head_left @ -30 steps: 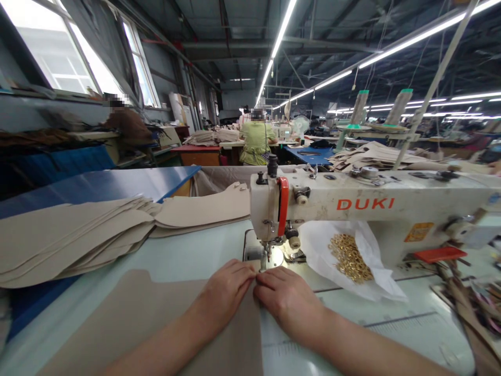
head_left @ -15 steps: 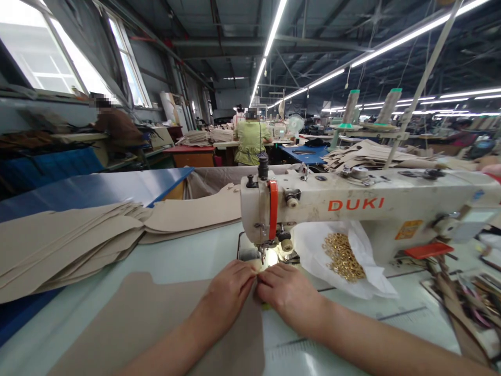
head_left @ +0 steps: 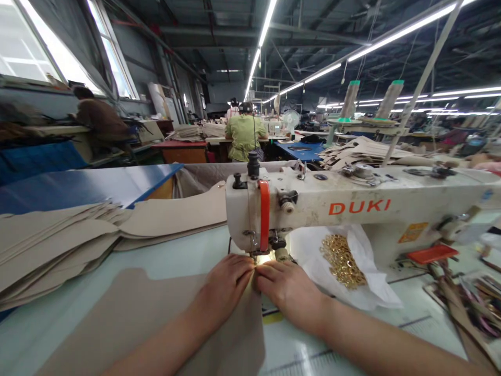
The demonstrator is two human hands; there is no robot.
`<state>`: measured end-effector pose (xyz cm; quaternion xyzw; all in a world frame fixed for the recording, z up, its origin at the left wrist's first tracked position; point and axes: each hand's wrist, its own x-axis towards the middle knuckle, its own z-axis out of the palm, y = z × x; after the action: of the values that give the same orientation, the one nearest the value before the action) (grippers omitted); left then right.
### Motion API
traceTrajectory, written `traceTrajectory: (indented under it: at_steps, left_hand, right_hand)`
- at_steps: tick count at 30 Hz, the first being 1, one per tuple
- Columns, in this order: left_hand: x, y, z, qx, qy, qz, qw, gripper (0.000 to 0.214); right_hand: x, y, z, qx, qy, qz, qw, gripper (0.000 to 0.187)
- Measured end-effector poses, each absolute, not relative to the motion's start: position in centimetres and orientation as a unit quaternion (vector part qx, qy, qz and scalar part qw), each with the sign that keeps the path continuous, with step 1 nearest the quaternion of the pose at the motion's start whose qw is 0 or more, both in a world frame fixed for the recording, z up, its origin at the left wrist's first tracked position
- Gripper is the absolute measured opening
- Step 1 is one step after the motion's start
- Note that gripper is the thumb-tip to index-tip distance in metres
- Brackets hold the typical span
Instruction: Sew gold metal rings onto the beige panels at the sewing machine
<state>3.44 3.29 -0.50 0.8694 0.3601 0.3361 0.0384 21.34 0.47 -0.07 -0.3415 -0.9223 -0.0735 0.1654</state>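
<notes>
A flat beige fabric piece (head_left: 148, 313) lies on the pale table in front of a white DUKI sewing machine (head_left: 352, 203). My left hand (head_left: 225, 287) rests on the fabric's far right corner, fingers curled and pressed down at the edge. My right hand (head_left: 289, 292) sits beside it, fingertips meeting the left ones and pinching the same edge just below the needle area (head_left: 260, 255). The fingertips hide the fabric's corner and the presser foot.
A stack of beige cut pieces (head_left: 58, 245) fills the table's left. A white bag of gold rings (head_left: 344, 261) lies under the machine arm. Scraps and tools (head_left: 473, 303) clutter the right edge. Other people sit at benches behind, one in a green top (head_left: 242, 136).
Both hands have pushed the fabric edge forward, closer under the machine head. The view has shifted, so the machine sits further left and nearer.
</notes>
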Motion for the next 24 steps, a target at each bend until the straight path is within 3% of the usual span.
traceTrajectory:
  at_steps: [24]
  left_hand:
    - [3.53,3.42,-0.45,0.87,0.382,0.31,0.03,0.016]
  right_hand:
    - [21.2,0.4,-0.03,-0.351,-0.921,-0.058,0.161,0.006]
